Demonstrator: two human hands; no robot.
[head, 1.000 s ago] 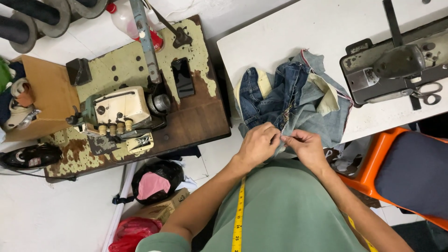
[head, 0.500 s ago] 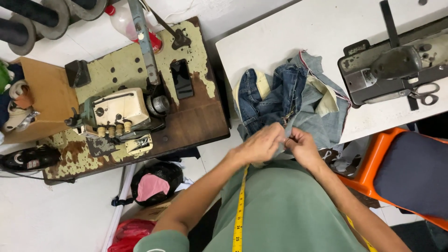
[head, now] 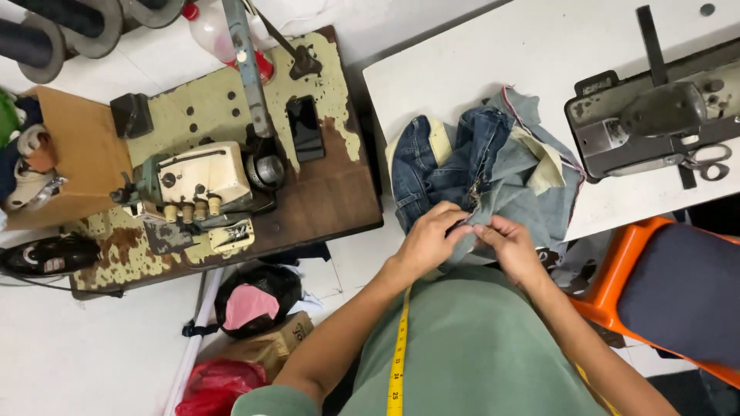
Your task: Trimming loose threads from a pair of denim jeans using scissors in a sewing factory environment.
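While the jeans [head: 486, 173] lay bunched at the near edge of the white table [head: 493, 62], the left hand [head: 428, 243] and right hand [head: 509, 246] pinched a seam, fingers narrow. Bare tabletop stretched beyond. Far right sat a sewing machine [head: 655, 123]; near left, a cardboard box [head: 270, 347] beside a red bag [head: 216, 385].

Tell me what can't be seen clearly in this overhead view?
- Whatever the left hand and right hand pinch on the jeans: covered by fingers.
- Sewing machine: cut by the right edge.
- Scissors: blades hidden against the machine.
- Measuring tape: runs off the bottom.
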